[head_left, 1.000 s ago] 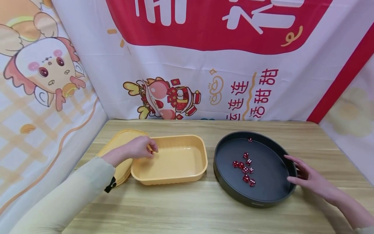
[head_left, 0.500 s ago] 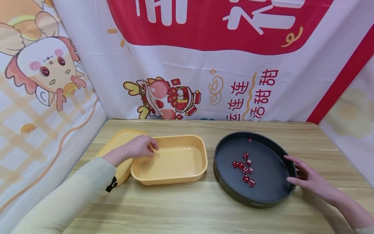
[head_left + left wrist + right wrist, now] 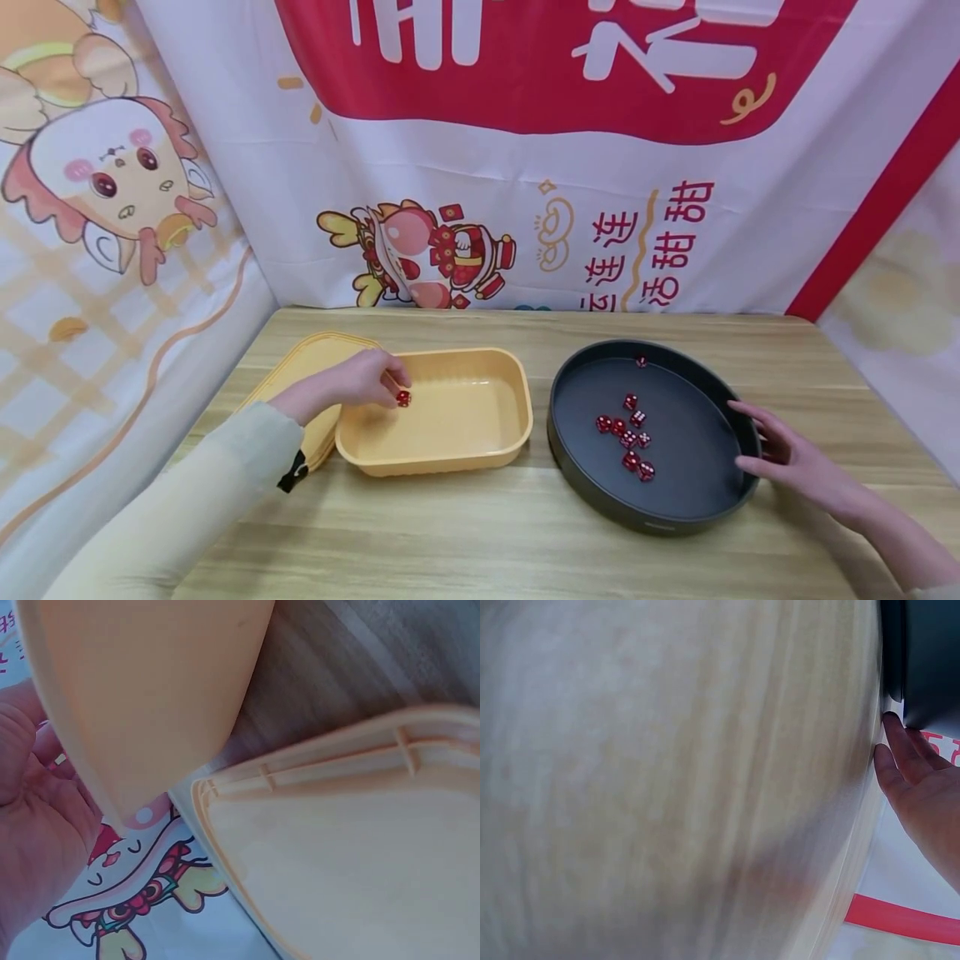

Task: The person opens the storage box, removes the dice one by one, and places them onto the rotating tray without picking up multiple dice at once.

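In the head view my left hand [image 3: 367, 379] reaches over the left end of a yellow rectangular plastic container [image 3: 457, 417]. Its thumb and fingers pinch a red die [image 3: 403, 398] with white dots. The left wrist view shows the palm [image 3: 45, 817] beside the container's wall [image 3: 150, 697]; the die is hidden there. At the right, my right hand [image 3: 802, 462] holds the edge of a round dark grey pan [image 3: 697, 467], with the index finger and thumb reaching over the rim and other fingers outside. Several red dice [image 3: 628, 437] lie in the pan, one apart near its back wall.
A yellow lid [image 3: 303, 371] lies left of the container, partly under my left forearm, with a black clip [image 3: 292, 473] near the sleeve. The wooden table [image 3: 480, 533] is backed by a printed cloth [image 3: 555, 158], and cloth hangs at both sides.
My left hand has shifted slightly right, and the die, mostly hidden half a second ago, now shows at its fingertips. The right hand and the pan stay in place.
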Motion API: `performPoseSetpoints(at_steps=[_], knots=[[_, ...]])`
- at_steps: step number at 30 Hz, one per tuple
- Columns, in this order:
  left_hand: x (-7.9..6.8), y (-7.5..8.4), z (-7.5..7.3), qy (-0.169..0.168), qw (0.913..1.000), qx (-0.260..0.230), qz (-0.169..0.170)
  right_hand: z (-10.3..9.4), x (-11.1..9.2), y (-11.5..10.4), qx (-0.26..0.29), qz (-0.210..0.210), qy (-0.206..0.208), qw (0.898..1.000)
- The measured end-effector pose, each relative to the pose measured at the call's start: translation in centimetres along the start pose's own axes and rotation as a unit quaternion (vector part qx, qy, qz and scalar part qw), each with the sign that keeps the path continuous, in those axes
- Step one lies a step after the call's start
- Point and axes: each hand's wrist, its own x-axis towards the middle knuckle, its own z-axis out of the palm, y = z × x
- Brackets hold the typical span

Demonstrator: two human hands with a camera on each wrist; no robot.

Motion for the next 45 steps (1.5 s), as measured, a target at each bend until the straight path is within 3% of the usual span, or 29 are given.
performPoseSetpoints(at_steps=[9, 17, 22, 30, 37, 45], knots=[[1.2, -0.9, 1.5, 0.010, 0.9990, -0.040, -0.018, 0.1, -0.1, 0.1, -0.003, -0.002, 0.006, 1.000], [2.1, -1.1, 2.9, 0.028, 0.9985, 0.044, 0.016, 0.2, -0.2, 0.0, -0.004, -0.002, 0.007, 1.000], [2.2, -1.1, 3.1, 0.041, 0.9978, 0.050, 0.013, 0.2, -0.2, 0.0, -0.008, -0.006, 0.007, 1.000], [2.0, -1.0, 2.7, 0.046, 0.9989, -0.005, 0.007, 0.3, 0.0, 0.0, 0.014, -0.020, 0.005, 1.000], [2.2, -0.3, 2.2, 0.052, 0.9983, -0.024, 0.003, 0.2, -0.1, 0.1, 0.014, -0.014, 0.004, 1.000], [2.6, 1.6, 2.2, 0.072, 0.9956, -0.050, 0.032, 0.0, 0.0, 0.0, -0.009, -0.002, 0.008, 1.000]])
